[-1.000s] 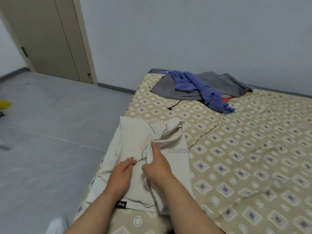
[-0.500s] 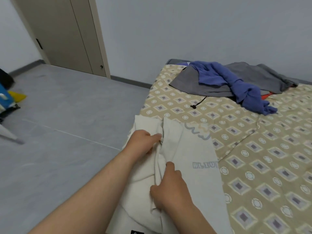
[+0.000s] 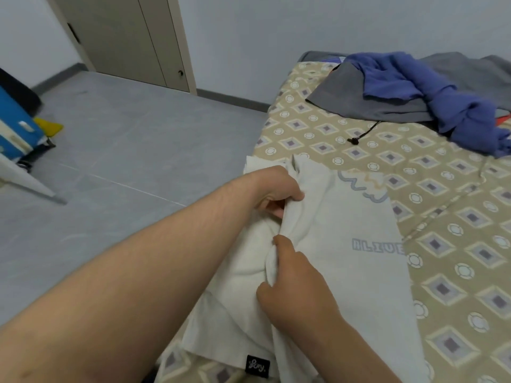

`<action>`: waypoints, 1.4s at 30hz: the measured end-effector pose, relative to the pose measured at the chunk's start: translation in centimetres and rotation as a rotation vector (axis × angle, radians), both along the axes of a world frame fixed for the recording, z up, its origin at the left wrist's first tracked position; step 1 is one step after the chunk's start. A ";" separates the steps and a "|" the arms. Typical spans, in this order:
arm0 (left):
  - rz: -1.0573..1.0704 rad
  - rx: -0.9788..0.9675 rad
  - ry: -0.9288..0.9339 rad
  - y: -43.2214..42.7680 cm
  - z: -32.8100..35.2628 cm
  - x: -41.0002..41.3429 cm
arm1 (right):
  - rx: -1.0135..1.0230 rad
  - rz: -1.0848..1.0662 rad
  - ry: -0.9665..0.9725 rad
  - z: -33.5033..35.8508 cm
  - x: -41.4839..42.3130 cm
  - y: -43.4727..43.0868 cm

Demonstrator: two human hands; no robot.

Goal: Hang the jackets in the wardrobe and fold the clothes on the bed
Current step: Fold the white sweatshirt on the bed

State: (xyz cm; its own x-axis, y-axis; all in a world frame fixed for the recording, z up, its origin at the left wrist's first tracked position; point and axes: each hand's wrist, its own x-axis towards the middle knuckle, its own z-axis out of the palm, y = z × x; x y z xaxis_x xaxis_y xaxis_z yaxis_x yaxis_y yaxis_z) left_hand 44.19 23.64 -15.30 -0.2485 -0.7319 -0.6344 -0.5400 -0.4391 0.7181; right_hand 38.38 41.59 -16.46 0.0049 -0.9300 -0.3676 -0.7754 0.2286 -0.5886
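Cream T-shirt (image 3: 356,217) lies flat on the bed (image 3: 456,275), close to the bed's left edge, with its near hem overhanging toward the camera. A raised ridge of gathered fabric runs lengthwise down the middle of the shirt. Left hand (image 3: 276,189): fingers curled, clamped on the far end of that ridge, thumb on top of the cloth. Right hand (image 3: 296,286): fingers curled under, thumb pressed against the ridge nearer the camera, pinching the same fold. The hands are near each other but not touching. The part of the shirt to the right of the ridge is smooth and shows pale blue lettering (image 3: 377,246) and a wavy outline print (image 3: 362,183) near its far end. A small black label (image 3: 257,366) sits at the near hem. Bed sheet is beige with a repeating diamond and ring pattern. At the far end of the bed, well apart from the shirt: a grey garment (image 3: 345,92) spread out, a crumpled blue garment (image 3: 414,84) lying on top of it, and a black drawstring cord (image 3: 365,132) trailing from the grey one onto the sheet. Grey floor (image 3: 124,139) to the left; a beige door (image 3: 124,37) on the far wall; a blue object (image 3: 13,120) and something yellow (image 3: 48,127) at the left edge, not identifiable.
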 end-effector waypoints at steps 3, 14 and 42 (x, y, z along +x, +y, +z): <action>-0.021 0.047 0.021 0.2 -0.5 1.0 | 0.030 0.051 0.214 -0.6 0.4 0.4; 0.243 -0.147 0.111 1.7 -1.6 1.7 | -0.067 0.094 -0.181 0.2 0.0 -0.6; 0.384 -0.074 0.068 14.6 -4.0 13.4 | -0.046 0.070 0.001 -0.4 -2.5 -1.5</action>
State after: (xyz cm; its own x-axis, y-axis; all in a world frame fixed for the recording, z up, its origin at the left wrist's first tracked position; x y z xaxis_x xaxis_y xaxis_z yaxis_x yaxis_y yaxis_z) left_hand 57.61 38.19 -19.26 0.0128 -0.8230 -0.5679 -0.2964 -0.5456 0.7839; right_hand 35.89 40.12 -16.84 0.0702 -0.9433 -0.3245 -0.7892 0.1464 -0.5964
